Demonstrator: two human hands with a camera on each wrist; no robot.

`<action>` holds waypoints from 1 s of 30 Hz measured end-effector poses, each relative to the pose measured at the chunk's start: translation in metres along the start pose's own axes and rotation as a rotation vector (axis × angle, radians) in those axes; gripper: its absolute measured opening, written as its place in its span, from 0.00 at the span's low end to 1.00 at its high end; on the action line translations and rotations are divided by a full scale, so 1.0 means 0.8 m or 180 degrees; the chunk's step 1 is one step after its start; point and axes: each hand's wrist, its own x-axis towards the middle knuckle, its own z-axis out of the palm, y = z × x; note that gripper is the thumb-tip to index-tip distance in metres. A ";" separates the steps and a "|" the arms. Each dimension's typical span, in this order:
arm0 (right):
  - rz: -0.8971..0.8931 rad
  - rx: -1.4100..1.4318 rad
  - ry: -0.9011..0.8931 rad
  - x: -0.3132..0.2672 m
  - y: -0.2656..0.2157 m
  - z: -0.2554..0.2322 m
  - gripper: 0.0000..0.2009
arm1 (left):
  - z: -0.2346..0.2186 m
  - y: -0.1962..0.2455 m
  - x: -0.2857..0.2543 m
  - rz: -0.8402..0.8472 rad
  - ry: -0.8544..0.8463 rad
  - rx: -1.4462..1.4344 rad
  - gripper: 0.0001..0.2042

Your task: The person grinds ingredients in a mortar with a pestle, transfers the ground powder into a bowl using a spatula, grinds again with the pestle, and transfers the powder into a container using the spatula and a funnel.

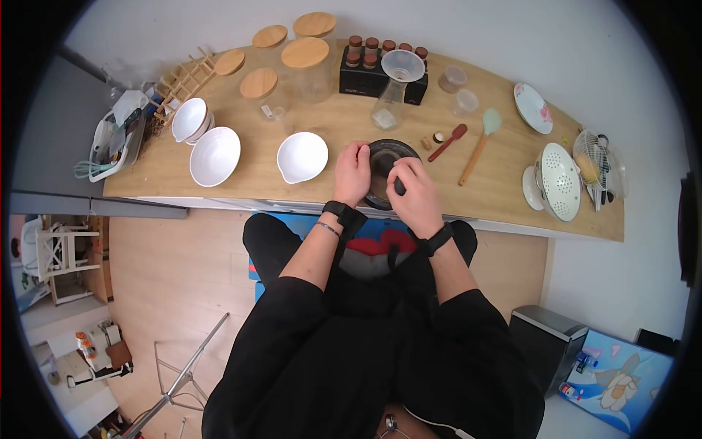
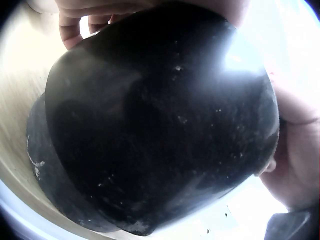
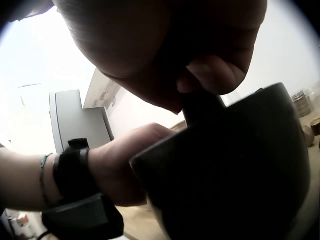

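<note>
A black mortar (image 1: 376, 200) stands at the counter's front edge, between both hands; its dark round side (image 2: 160, 125) fills the left wrist view. My left hand (image 1: 353, 173) grips the mortar's left side, with fingers (image 2: 71, 32) bent over it at the top of that view. In my right hand (image 1: 415, 194) is a dark pestle (image 3: 202, 107), held in curled fingers, its lower end down inside the mortar. The mortar's contents are mostly hidden by shade and the right hand.
To the left are white bowls (image 1: 302, 156) and wood-lidded jars (image 1: 311, 77). Behind the mortar stands a glass flask (image 1: 387, 113) with a funnel (image 1: 403, 66). Rightward lie a red spatula (image 1: 447, 143), a green-headed spatula (image 1: 477, 150) and a white colander (image 1: 559, 181).
</note>
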 end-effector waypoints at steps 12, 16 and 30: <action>0.0224 -0.0291 -0.0195 -0.003 0.000 0.007 0.07 | 0.003 0.000 0.001 0.0115 0.0026 0.0158 0.13; 0.0037 -0.0008 -0.0109 0.003 -0.005 0.005 0.07 | -0.001 -0.001 0.002 -0.0120 -0.0003 0.0169 0.13; 0.0321 0.0031 -0.0080 0.005 0.003 0.006 0.07 | -0.001 0.003 0.000 0.0058 0.0054 0.0208 0.12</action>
